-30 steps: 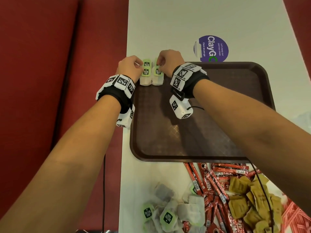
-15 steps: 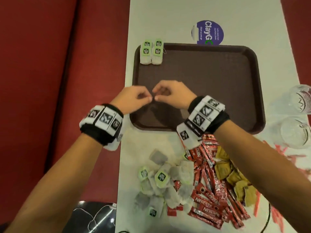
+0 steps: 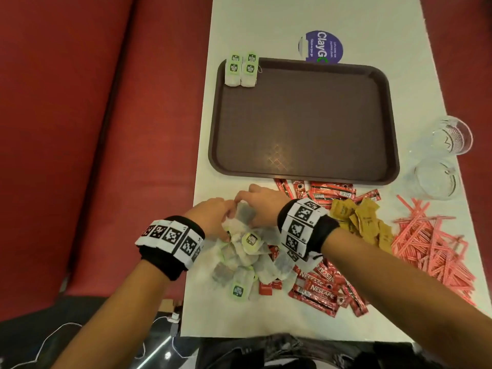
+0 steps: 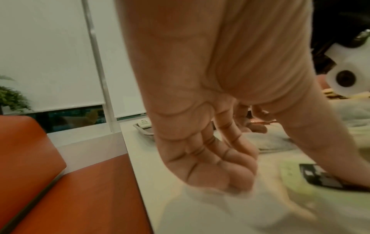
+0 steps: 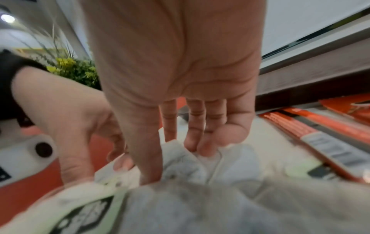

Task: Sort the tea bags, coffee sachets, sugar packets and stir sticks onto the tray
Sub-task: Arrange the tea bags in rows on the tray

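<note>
Setting: white table (image 3: 266,27) beside red seating, brown tray (image 3: 306,171) on it.
Left hand (image 3: 213,217): fingers curled, pinching into the tea bags (image 3: 250,251).
Right hand (image 3: 262,205): fingertips (image 5: 192,142) bent onto a bag; whether it has one is unclear.
Tea bags: loose, crumpled white pile with green tags, near the tray's front edge; placed bags (image 3: 241,71) sit at its far left corner.
Tip: lift one bag per hand and shake strings free.

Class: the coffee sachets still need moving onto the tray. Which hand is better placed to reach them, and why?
Probably the right hand: the coffee sachets lie on its side of the tea bags, while the left hand sits farther away.
</note>
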A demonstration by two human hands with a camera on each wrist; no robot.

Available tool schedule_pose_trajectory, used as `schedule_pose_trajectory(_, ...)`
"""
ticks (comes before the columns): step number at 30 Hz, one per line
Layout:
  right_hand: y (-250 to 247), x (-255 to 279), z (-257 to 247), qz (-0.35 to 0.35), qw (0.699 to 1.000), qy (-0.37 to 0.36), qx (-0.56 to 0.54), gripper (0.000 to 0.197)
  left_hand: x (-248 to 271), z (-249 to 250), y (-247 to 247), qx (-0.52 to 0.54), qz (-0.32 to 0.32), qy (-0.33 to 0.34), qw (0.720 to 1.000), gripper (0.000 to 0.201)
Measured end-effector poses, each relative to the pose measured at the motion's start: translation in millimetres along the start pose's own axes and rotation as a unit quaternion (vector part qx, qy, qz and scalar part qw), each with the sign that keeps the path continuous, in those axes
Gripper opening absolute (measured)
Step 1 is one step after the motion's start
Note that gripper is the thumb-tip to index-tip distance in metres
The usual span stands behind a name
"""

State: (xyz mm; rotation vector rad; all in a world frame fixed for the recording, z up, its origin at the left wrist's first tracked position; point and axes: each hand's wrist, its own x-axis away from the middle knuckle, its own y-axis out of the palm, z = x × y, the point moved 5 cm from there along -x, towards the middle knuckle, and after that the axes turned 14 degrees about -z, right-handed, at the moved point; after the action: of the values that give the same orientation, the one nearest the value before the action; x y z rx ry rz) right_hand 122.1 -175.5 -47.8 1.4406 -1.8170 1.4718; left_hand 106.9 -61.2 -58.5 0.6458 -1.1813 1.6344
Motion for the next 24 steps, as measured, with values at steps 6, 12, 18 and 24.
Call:
schedule_pose_trajectory(6,-2,-6,3,0.001,1.000,0.029,0.006,0.032,0,-1,3,-0.014,0.018,0.008,1.000,0.027)
schedule_pose_trajectory(12,-22,6,5,0.045,0.989,-0.041,-0.136,0.019,9,-9,-9,0.068,0.048,0.047,0.995,0.021)
schedule_pose_trajectory(18,-43,8,17,0.043,0.941,-0.081,-0.326,0.036,24,-20,-43,0.332,0.062,0.094,0.936,0.019)
schedule_pose_trajectory(24,-70,17,26,0.124,0.917,-0.086,-0.368,0.032,21,-14,-80,0.327,0.146,0.138,0.923,0.017)
